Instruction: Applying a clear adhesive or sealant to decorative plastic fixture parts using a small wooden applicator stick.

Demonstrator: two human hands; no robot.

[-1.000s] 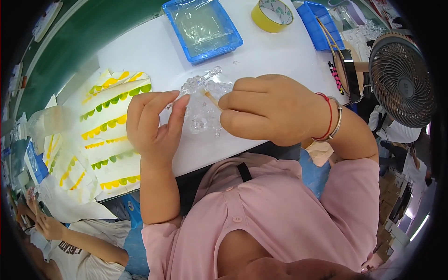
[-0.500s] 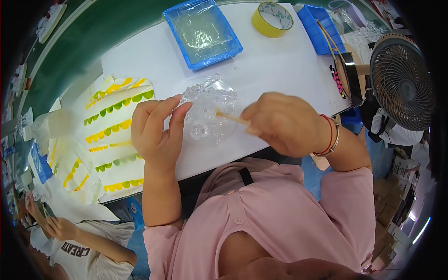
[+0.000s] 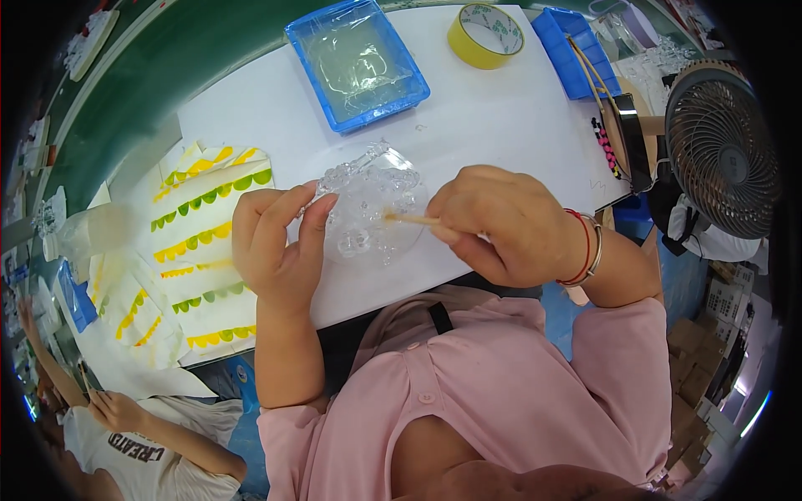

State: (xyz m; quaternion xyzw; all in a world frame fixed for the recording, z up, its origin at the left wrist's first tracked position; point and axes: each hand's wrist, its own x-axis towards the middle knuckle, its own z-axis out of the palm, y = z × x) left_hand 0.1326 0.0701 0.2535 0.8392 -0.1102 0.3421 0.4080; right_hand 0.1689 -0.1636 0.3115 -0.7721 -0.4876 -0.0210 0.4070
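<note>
Between my hands is a clear plastic piece (image 3: 359, 204) with knobbly, bubble-like shapes, above the white tabletop. My left hand (image 3: 280, 230) pinches its left edge between thumb and fingers. In my right hand (image 3: 501, 221) is a thin wooden stick (image 3: 409, 219), gripped near its end. The stick's yellowish tip points left over the middle of the clear piece; whether it touches cannot be made out. Behind the piece stands a blue tray (image 3: 422, 93) with a clear, glossy film or liquid inside.
Patterned paper with yellow and green scallops (image 3: 209, 238) lies at the left. A yellow tape roll (image 3: 484, 52) and a blue bin (image 3: 561, 58) with sticks sit at the back. A black fan (image 3: 727, 154) stands right. A co-worker's hand (image 3: 117, 411) shows lower left.
My right hand has shifted slightly and looks sharper, with the stick now more level. My left hand keeps its pinch. The blue tray appears slightly lower and farther left.
</note>
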